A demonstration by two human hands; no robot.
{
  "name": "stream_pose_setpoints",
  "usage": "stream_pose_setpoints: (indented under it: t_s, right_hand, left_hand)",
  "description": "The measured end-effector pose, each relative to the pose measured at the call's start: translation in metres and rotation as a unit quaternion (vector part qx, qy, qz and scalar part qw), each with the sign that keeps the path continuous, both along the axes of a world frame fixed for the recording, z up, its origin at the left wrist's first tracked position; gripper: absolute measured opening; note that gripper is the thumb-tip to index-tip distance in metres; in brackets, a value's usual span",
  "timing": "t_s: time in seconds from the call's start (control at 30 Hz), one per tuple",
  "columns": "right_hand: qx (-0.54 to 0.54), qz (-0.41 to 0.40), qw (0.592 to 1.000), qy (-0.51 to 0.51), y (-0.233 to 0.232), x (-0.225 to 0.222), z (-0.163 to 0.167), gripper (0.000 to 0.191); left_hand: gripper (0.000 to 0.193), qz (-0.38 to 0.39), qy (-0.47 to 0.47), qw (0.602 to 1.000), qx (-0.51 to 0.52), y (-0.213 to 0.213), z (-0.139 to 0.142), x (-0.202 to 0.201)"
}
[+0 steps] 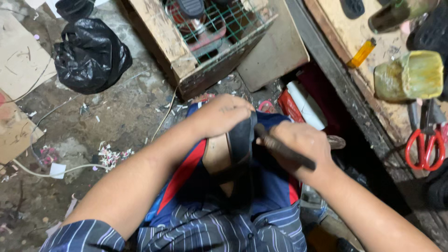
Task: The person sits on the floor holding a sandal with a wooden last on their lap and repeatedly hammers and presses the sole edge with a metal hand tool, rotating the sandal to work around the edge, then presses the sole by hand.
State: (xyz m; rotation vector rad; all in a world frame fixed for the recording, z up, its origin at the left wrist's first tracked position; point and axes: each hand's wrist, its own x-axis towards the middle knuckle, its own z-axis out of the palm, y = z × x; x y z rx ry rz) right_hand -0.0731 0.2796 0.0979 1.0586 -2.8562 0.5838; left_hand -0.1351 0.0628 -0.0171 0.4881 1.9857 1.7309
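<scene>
Both hands busy: left hand (219, 114) clamps one black sole (240, 140) on the lap, right hand (298, 144) fists one dark tool (284, 150), tip hidden.

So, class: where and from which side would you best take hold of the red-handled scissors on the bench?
Probably by the handles. The scissors lie flat on the bench with the red loops toward the person and the blades pointing away, near the yellowish container. Coming from the near side meets the loops first and keeps fingers off the blades. The right hand, shut on a dark tool, is nearer.
</scene>
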Motion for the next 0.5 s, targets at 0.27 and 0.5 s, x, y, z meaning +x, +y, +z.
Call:
stream_pose_setpoints:
  t_s: [0.27, 0.5]
  right_hand:
    - [0.033, 0.014, 0.999, -0.024, -0.009, -0.034, 0.002, 0.019]
    - [-0.054, -0.05, 0.993, -0.088, -0.008, -0.037, -0.003, 0.023]
  left_hand:
    - [0.039, -0.01, 0.047, 0.996, -0.073, -0.01, 0.024, -0.015]
    - [0.04, -0.014, 0.041, 0.995, -0.091, -0.013, 0.043, -0.018]
